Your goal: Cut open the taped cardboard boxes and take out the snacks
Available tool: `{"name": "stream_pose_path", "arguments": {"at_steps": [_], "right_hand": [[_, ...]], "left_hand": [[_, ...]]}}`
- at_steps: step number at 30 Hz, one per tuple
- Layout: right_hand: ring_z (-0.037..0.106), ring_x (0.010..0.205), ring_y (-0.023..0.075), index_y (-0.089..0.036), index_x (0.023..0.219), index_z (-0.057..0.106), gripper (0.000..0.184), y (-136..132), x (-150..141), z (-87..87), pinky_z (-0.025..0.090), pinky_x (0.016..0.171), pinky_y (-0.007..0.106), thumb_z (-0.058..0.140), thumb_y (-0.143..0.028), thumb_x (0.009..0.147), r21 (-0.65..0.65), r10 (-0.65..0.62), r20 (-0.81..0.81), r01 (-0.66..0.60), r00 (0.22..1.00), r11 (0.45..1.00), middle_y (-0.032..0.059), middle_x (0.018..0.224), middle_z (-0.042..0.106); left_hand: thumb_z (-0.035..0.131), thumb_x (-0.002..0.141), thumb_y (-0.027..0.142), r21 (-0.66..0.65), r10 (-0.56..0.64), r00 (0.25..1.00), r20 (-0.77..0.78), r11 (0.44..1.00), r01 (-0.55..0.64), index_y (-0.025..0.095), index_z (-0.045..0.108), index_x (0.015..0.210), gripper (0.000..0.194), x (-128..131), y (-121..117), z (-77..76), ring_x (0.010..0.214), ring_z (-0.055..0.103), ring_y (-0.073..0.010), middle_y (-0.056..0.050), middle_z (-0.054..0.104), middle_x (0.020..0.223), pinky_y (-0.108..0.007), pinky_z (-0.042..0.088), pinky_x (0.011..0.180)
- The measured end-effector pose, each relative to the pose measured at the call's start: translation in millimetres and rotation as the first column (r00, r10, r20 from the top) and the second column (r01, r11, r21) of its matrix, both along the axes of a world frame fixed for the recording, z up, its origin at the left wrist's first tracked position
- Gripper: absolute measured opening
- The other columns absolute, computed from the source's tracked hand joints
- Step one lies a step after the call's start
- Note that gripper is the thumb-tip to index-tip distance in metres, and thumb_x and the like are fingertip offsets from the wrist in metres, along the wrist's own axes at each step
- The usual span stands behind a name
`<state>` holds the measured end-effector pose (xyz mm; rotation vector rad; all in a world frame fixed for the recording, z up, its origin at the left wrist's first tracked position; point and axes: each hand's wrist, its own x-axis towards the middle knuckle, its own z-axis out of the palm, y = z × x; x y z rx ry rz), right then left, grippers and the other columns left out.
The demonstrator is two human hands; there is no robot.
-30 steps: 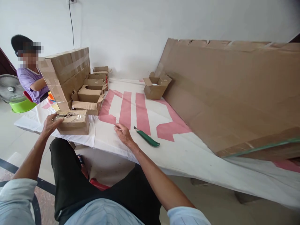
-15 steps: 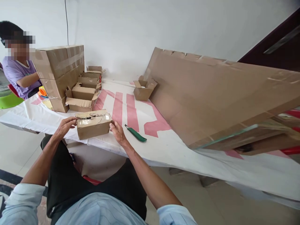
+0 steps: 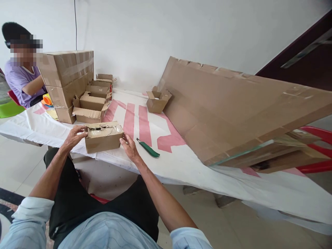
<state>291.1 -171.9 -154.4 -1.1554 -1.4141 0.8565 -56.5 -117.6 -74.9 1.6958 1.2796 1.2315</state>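
Note:
A small cardboard box point(image 3: 103, 142) rests at the front edge of the cloth-covered table, its taped top torn along a ragged slit. My left hand point(image 3: 73, 137) grips its left end, fingers on the top corner. At the right end, my right hand point(image 3: 129, 148) has its thumb and fingers closed on the corner. What lies inside the box is hidden. Just right of my right hand is a green utility knife point(image 3: 148, 148) with its tip pointing up and left.
Stacked taped boxes point(image 3: 68, 74) stand at the left, beside a row of opened boxes point(image 3: 89, 108). Another small opened box point(image 3: 157, 101) sits near the wall. A large cardboard panel point(image 3: 233, 114) leans across the right side. A person point(image 3: 24, 83) sits at the far left.
My left fingers have shifted slightly onto the box's top left corner. The box stays nearly in place between my hands. The view has turned a little to the right.

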Motion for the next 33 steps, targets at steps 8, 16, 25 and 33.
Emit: {"name": "stream_pose_path", "arguments": {"at_steps": [8, 16, 25, 33], "right_hand": [[0.075, 0.139, 0.038, -0.023, 0.156, 0.072, 0.081, 1.6, -0.1, -3.2, 0.067, 0.111, 0.052, 0.068, -0.082, 0.1, -0.008, -0.029, 0.023, 0.029, 0.999, 1.0, 0.0198, 0.157, 0.078], [0.073, 0.138, 0.0375, -0.025, 0.153, 0.075, 0.063, 2.0, 35.6, -15.6, 0.063, 0.113, 0.054, 0.068, -0.067, 0.106, 0.086, -0.13, 0.236, 0.112, 0.963, 0.99, 0.0182, 0.153, 0.078], [0.064, 0.133, 0.0402, -0.018, 0.139, 0.079, 0.036, -23.8, 132.7, -39.2, 0.052, 0.112, 0.049, 0.07, -0.032, 0.107, -0.008, -0.263, 0.822, 0.472, 0.505, 0.882, 0.0219, 0.138, 0.075], [0.063, 0.133, 0.0394, -0.017, 0.131, 0.076, 0.027, -35.6, 144.1, -49.3, 0.05, 0.11, 0.048, 0.059, -0.026, 0.111, -0.004, -0.258, 0.862, 0.515, 0.436, 0.857, 0.0232, 0.138, 0.074]], "left_hand": [[0.08, 0.066, 0.047, -0.113, 0.021, 0.997, 0.08, 0.994, -0.012, 0.022, 0.09, 0.1, 0.043, 11.3, 3.2, 7.6, 0.112, 0.077, -0.0332, -0.011, 0.078, 0.136, -0.04, 0.067, 0.084], [0.089, 0.069, 0.047, -0.103, -0.075, 0.994, 0.075, 0.991, 0.083, 0.021, 0.088, 0.096, 0.037, 13.5, 6.6, 15.4, 0.1, 0.078, -0.0307, -0.009, 0.087, 0.106, -0.036, 0.061, 0.081], [0.094, 0.067, 0.048, -0.153, -0.133, 0.971, 0.197, 0.974, 0.165, 0.019, 0.085, 0.102, 0.047, 21.7, 13.1, 10.1, 0.105, 0.081, -0.0317, -0.009, 0.088, 0.107, -0.042, 0.066, 0.094], [0.1, 0.065, 0.051, -0.056, -0.136, 0.982, 0.135, 0.988, 0.144, 0.021, 0.084, 0.105, 0.053, 23.9, 8.5, 12.1, 0.128, 0.077, -0.0364, -0.01, 0.087, 0.123, -0.047, 0.059, 0.119]]}}
